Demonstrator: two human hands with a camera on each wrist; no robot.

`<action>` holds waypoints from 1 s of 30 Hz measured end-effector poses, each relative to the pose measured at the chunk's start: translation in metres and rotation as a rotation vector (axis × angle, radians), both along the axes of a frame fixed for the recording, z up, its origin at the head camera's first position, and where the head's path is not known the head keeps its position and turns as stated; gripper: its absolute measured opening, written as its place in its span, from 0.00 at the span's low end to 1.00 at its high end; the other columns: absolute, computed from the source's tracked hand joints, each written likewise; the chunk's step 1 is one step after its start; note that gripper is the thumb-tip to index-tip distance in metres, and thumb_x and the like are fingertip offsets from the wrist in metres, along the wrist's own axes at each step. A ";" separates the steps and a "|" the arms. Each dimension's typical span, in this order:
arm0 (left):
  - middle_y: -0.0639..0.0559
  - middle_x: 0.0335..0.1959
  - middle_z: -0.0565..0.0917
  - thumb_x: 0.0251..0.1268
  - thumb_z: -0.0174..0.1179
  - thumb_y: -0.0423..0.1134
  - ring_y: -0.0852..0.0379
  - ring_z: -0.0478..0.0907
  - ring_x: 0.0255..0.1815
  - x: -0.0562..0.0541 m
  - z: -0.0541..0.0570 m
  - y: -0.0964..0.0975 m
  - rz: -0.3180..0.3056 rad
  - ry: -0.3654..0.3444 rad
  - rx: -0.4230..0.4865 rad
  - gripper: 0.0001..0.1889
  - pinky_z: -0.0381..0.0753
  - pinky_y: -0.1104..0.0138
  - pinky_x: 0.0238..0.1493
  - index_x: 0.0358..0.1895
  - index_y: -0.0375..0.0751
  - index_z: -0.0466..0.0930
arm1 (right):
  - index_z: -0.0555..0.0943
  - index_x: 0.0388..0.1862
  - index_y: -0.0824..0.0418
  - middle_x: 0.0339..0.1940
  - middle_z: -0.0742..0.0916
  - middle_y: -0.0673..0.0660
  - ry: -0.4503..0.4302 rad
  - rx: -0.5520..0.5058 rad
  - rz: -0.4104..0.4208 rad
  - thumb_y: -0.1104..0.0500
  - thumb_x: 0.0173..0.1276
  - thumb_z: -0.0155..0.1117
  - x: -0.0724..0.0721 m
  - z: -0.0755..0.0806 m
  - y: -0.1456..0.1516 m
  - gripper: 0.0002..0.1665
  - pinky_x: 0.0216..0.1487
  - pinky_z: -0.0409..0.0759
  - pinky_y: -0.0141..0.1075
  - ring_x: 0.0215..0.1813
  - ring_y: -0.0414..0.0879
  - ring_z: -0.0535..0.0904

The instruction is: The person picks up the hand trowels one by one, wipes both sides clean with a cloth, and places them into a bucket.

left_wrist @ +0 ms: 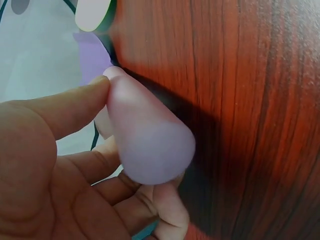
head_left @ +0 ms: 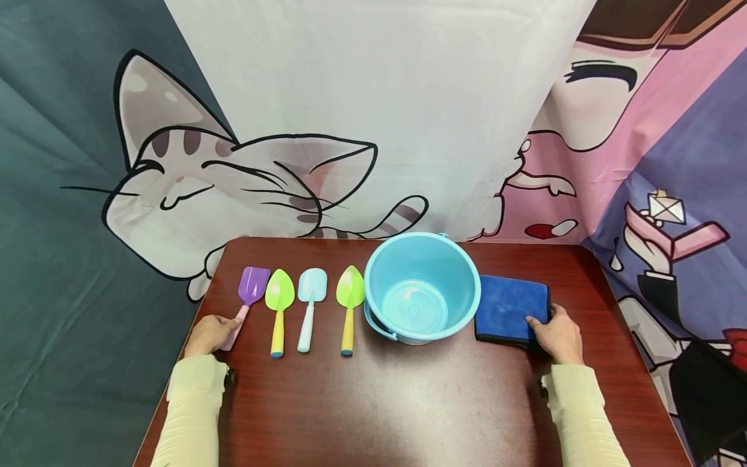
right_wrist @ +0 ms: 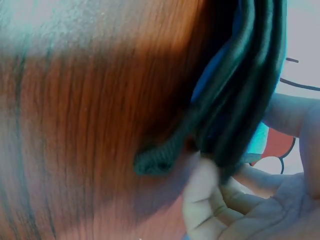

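Note:
My left hand [head_left: 210,334] grips the pink handle of a toy shovel with a purple blade [head_left: 253,285], at the left end of a row of toy shovels. In the left wrist view the thumb and fingers lie round the handle [left_wrist: 150,135], its rounded end toward the camera. On the other side, my right hand [head_left: 560,334] pinches the right edge of a folded blue towel [head_left: 509,308], thumb on top. The right wrist view shows the towel's stacked dark borders [right_wrist: 245,95] with fingers beneath; one corner droops near the tabletop.
A light blue bucket [head_left: 423,337] with its handle down stands beside the towel. Between it and my left hand lie a green shovel [head_left: 279,292], a light blue shovel [head_left: 312,285] and another green shovel [head_left: 350,288]. The brown table [head_left: 385,408] meets a printed cloth backdrop [head_left: 403,84].

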State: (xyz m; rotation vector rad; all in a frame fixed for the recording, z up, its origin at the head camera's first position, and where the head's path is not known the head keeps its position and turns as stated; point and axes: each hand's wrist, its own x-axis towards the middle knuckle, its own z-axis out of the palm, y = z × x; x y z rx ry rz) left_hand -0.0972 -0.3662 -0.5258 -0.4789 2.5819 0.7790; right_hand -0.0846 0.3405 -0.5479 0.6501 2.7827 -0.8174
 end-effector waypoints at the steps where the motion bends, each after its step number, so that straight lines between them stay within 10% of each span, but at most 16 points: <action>1: 0.29 0.47 0.81 0.75 0.53 0.53 0.38 0.79 0.45 0.000 0.000 0.000 -0.001 -0.001 0.004 0.30 0.78 0.49 0.45 0.55 0.21 0.78 | 0.59 0.73 0.77 0.66 0.71 0.81 -0.002 -0.006 -0.002 0.47 0.70 0.62 0.000 0.000 0.000 0.46 0.64 0.66 0.64 0.64 0.78 0.66; 11: 0.42 0.31 0.78 0.78 0.49 0.54 0.45 0.74 0.37 0.000 -0.002 0.000 0.013 0.024 0.100 0.28 0.73 0.60 0.34 0.46 0.26 0.80 | 0.62 0.70 0.79 0.63 0.73 0.82 -0.016 -0.028 -0.042 0.48 0.70 0.62 0.000 -0.001 -0.001 0.44 0.63 0.67 0.63 0.62 0.77 0.68; 30: 0.26 0.57 0.78 0.75 0.49 0.60 0.35 0.75 0.54 0.002 -0.003 0.006 0.064 0.047 0.092 0.38 0.76 0.46 0.51 0.62 0.21 0.75 | 0.66 0.66 0.78 0.58 0.76 0.81 0.032 -0.033 -0.093 0.52 0.68 0.63 -0.001 -0.003 -0.006 0.38 0.60 0.70 0.62 0.59 0.76 0.71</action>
